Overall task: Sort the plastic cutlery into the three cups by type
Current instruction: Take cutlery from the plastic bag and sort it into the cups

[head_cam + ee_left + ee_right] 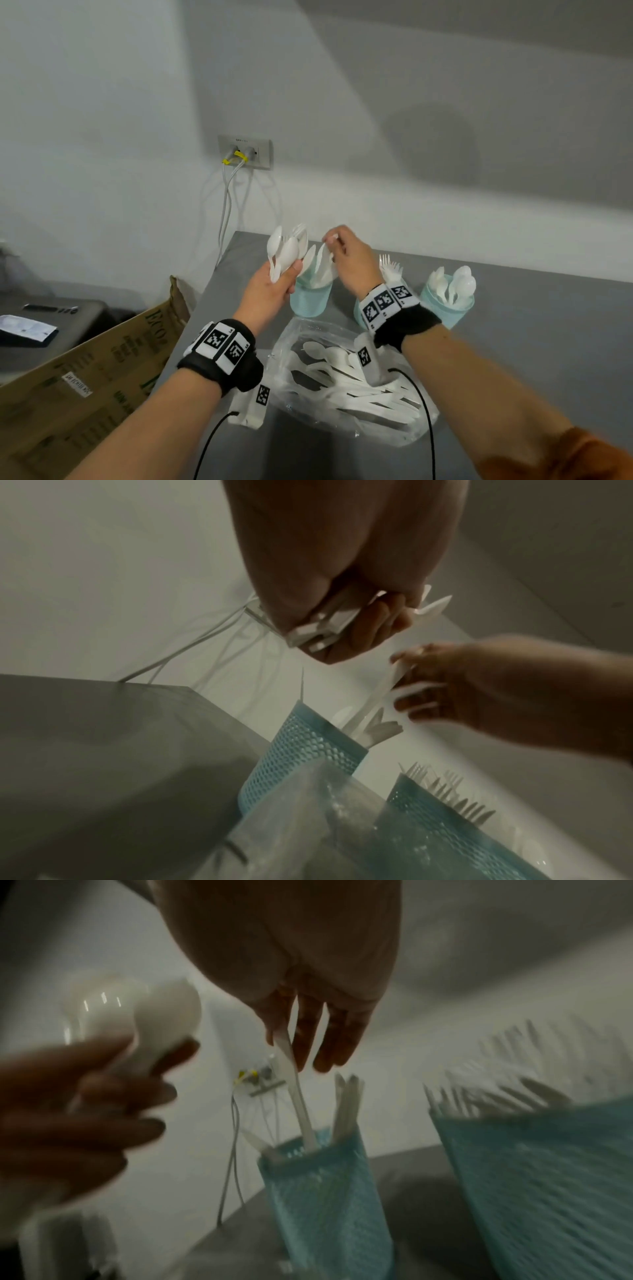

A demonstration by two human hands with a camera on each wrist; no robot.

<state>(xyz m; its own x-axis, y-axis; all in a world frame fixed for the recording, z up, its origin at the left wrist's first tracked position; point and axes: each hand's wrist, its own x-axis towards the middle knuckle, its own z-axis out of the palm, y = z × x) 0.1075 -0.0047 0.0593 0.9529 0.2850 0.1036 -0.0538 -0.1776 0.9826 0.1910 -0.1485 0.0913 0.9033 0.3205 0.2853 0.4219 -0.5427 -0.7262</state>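
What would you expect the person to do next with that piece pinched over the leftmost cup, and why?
Probably let it drop. The right hand pinches a white knife by its top, and its lower end already sits inside the left cup among similar pieces. Releasing it frees that hand to pull another piece from the bundle of spoons the left hand grips.

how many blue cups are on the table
3, in a row behind the plastic bag: left cup under the hands, middle cup mostly hidden behind the right wrist, right cup holding spoons.
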